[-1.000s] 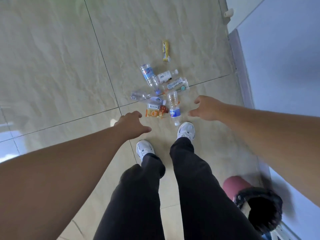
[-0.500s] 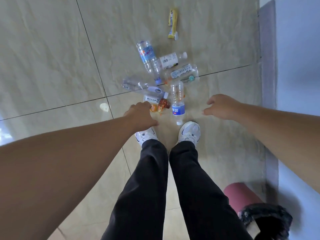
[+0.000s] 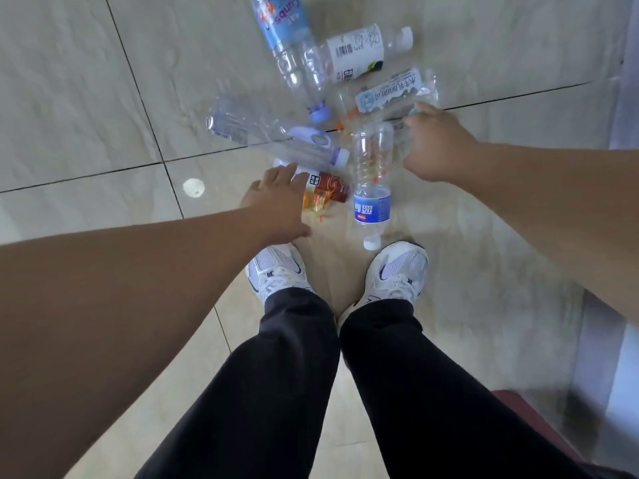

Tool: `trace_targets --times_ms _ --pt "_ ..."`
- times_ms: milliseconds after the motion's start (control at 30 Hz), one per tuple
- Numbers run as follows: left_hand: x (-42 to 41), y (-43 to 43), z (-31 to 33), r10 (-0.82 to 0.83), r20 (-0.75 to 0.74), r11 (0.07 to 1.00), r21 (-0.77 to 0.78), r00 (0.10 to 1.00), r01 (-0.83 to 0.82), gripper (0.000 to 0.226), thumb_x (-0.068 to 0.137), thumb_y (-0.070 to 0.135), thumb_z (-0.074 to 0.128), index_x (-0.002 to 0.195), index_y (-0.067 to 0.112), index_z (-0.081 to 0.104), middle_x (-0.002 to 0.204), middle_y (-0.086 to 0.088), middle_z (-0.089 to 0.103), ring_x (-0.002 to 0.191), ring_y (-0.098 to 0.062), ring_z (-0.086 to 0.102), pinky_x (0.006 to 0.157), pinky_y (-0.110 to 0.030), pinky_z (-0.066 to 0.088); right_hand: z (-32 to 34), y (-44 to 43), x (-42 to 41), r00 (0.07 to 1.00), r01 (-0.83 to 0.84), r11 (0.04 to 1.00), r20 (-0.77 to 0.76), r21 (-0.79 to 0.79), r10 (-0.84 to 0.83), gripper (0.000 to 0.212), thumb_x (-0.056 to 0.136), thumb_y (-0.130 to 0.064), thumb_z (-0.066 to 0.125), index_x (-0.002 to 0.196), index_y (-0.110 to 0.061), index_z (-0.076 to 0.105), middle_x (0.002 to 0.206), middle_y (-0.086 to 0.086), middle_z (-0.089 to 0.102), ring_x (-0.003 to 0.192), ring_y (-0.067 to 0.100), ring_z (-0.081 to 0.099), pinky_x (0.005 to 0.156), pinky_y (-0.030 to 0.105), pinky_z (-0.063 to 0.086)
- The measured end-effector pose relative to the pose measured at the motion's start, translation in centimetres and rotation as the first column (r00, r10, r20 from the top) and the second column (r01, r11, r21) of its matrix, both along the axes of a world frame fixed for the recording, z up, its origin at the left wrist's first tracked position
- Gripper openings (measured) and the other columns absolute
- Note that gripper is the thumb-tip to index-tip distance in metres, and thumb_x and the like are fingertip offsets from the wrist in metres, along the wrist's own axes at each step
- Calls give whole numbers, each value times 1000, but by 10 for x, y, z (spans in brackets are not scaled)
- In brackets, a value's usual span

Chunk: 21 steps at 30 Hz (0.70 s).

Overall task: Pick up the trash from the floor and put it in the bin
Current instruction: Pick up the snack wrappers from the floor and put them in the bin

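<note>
Floor: glossy tiles [image 3: 86, 98], bottles [image 3: 371, 181] heaped
Hands: left hand [image 3: 276, 205], right hand [image 3: 437, 143] spread, empty
Risk: round bottles may roll off

Blue-labelled clear bottle [image 3: 372, 188]; orange-brown wrapper [image 3: 326, 193]; white sneakers [image 3: 397, 271]; beige tiles [image 3: 69, 98].

Upside-down "Cumps"-like word on the blue-labelled bottle [image 3: 281, 20]; a barcode on the white-labelled bottle [image 3: 356, 51]
</note>
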State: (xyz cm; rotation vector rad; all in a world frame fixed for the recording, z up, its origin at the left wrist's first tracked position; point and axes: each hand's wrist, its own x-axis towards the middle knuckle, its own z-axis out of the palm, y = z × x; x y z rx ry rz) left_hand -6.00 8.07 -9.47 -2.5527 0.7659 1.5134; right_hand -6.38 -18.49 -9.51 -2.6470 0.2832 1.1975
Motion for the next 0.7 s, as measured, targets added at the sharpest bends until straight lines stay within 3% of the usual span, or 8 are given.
trace_targets --times_ms 67,133,300,400,500,600,700 --pt "-5 0 -11 -39 71 999 5 997 38 100 80 53 73 157 21 17 168 -7 7 151 -30 14 116 -47 24 -16 1 4 1000 -8 1000 -9 29 8 56 89 -26 62 139 -7 48 160 16 27 146 32 27 113 51 34" --pt "-9 -1 -21 -56 142 998 17 988 54 100 80 52 73 157 22 15 167 -6 9 148 -31 20 113 -46 27 -29 5 4 1000 -24 999 6 22 23 74 83 -42 70 145 -14 41 163 10 23 149 29 21 113 55 32" --pt "-14 -3 -40 -71 290 998 22 954 67 98 75 50 77 151 21 23 155 -5 29 137 -30 31 105 -42 31 -44 21 -6 993 -33 986 104 -164 51 106 66 -63 74 145 -8 31 151 18 31 135 36 34 104 52 33" --pt "-16 -3 -47 -7 350 1000 -7 937 10 91 71 45 81 144 22 31 145 -6 37 132 -30 35 103 -40 32 -52 24 -5 980 -63 970 171 -234 105 119 64 -64 71 152 -6 17 157 18 22 131 36 35 102 51 34" --pt "-19 -2 -52 48 373 999 -27 926 -41 90 68 49 81 141 23 34 137 -7 41 126 -29 39 100 -39 34 -60 22 0 970 -132 944 155 -303 185 128 60 -68 71 154 -6 9 162 16 13 141 37 24 109 51 26" --pt "-24 -3 -56 40 397 999 -9 917 -40 91 71 60 73 142 22 31 135 -7 40 122 -28 40 99 -40 34 -63 21 1 976 -144 936 109 -322 188 132 57 -67 74 153 -5 9 159 17 16 144 38 19 111 51 24" --pt "-29 -6 -60 52 421 998 0 906 -57 84 76 64 66 141 21 32 133 -7 41 121 -28 40 99 -41 33 -60 21 -4 976 -123 947 137 -295 170 122 60 -63 77 149 -2 20 151 20 27 137 39 30 105 49 30"
